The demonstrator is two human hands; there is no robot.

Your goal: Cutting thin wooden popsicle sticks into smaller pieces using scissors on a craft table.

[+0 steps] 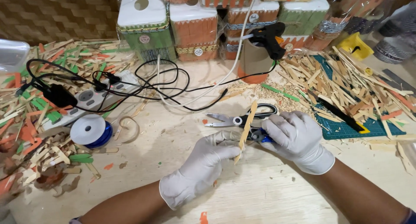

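Now the gloved left hand (pixel 203 163) pinches a thin pale wooden stick (pixel 246 129) upright; the right hand (pixel 299 137) grips scissors (pixel 242 120).

One head-worn camera looks steeply down, close over the cluttered worktable (pixel 260 198).

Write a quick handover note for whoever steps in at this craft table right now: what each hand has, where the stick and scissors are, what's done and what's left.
Left hand, gloved: pinches the lower end of a plain wooden stick, held roughly upright.
Right hand, gloved: grips the handles of the scissors, blades pointing left, lying across the stick. Whether the blades are open I cannot tell.
Nearby: glue gun standing behind, green cutting mat with a heap of stick offcuts at right, tape roll and power strip at left.
Done: many cut pieces already lie around.
Left: this stick looks whole, not yet cut.
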